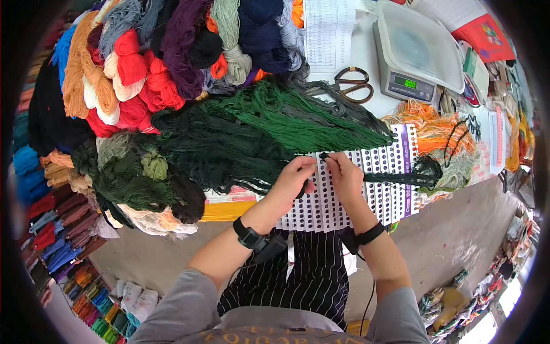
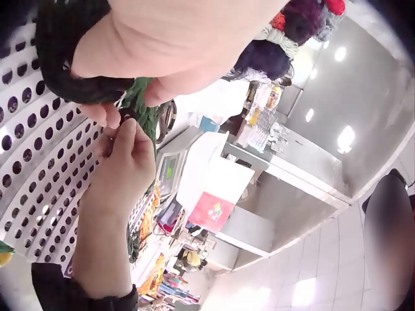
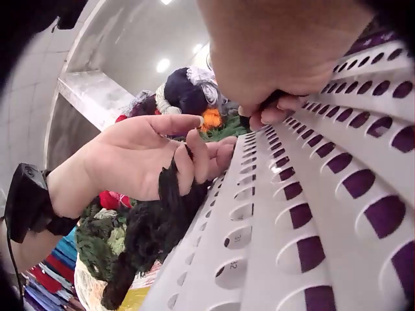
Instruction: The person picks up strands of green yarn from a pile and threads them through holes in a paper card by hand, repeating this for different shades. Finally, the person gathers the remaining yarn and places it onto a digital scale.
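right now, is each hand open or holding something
Left hand: closed, holding dark yarn.
Right hand: closed, pinching a dark strand by the perforated white cards.

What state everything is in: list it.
Grey electronic scale: on, reading 0.00
Translucent rectangular plastic tray: upright on scale
Dark-handled scissors: lying flat, blades partly covered
White perforated card strips: fanned, overlapping
Bright green yarn: spread loose
Left hand: holding dark yarn
Right hand: pinching dark yarn

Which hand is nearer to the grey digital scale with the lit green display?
Right. In the head view, the right hand is below and left of the scale; the left hand sits further left, farther from it.
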`<state>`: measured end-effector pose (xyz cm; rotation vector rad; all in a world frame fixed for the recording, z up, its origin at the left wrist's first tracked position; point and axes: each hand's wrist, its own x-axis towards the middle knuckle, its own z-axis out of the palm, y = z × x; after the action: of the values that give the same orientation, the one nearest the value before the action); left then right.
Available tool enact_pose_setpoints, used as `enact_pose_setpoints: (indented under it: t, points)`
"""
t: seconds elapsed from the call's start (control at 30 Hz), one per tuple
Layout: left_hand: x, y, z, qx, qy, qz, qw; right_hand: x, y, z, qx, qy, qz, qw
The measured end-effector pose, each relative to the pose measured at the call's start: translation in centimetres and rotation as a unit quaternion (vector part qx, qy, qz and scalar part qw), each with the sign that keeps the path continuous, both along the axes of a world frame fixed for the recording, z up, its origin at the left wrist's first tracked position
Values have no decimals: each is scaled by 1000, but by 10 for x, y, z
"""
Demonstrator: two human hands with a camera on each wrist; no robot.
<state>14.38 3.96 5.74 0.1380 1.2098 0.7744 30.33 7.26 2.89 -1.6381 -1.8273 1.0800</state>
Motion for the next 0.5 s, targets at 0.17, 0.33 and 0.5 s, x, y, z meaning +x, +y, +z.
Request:
enact_pose_setpoints:
  t: [0.17,0.33,0.5]
  points:
    - [5,9,-14,43,130,-27,990,4,0,-4,108,-10,75,991]
    - [10,19,-30,82,181,-72,978,4,9,13,-14,-38,82,996]
    - [6,23,-30,92,211,-142,963,7,26,10,-144,-36,113,982]
